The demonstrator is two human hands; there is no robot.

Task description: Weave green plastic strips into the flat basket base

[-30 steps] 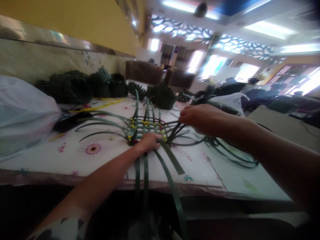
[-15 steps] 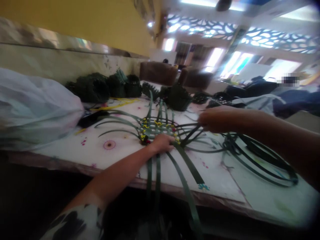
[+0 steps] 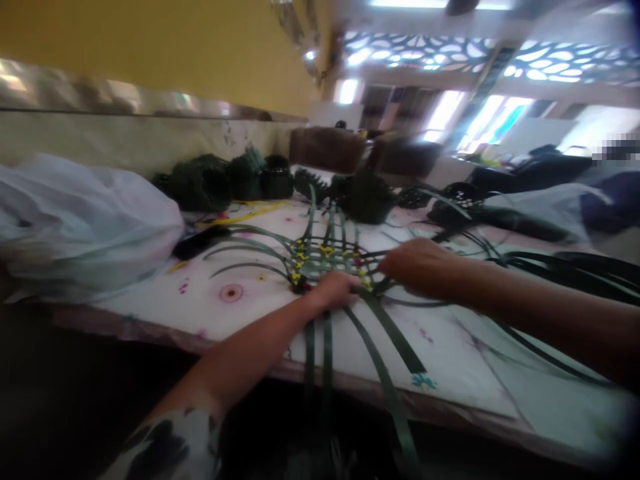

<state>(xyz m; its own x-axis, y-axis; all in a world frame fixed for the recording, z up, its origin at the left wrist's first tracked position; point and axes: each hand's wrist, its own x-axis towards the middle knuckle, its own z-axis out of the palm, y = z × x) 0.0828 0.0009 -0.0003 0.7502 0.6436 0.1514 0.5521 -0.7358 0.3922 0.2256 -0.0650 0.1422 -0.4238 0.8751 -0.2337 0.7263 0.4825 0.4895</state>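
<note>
A flat weave of dark green strips (image 3: 327, 257) with small yellow marks lies on the white table (image 3: 440, 347). My left hand (image 3: 336, 290) rests on the weave's near edge, fingers pressed down on the strips. My right hand (image 3: 420, 267) is closed on green strips at the weave's right edge. Loose strip ends (image 3: 380, 340) hang over the table's front edge. More long strips (image 3: 565, 267) trail off to the right.
A white plastic bag (image 3: 85, 220) lies at the left. Several dark green woven pieces (image 3: 225, 180) stand along the back wall and near the middle (image 3: 367, 197). People and dark bags are at the far right (image 3: 545, 173).
My right hand has come down and left, closer to the weave and my left hand. The strips on the right have shifted. The camera has swung a little to the left.
</note>
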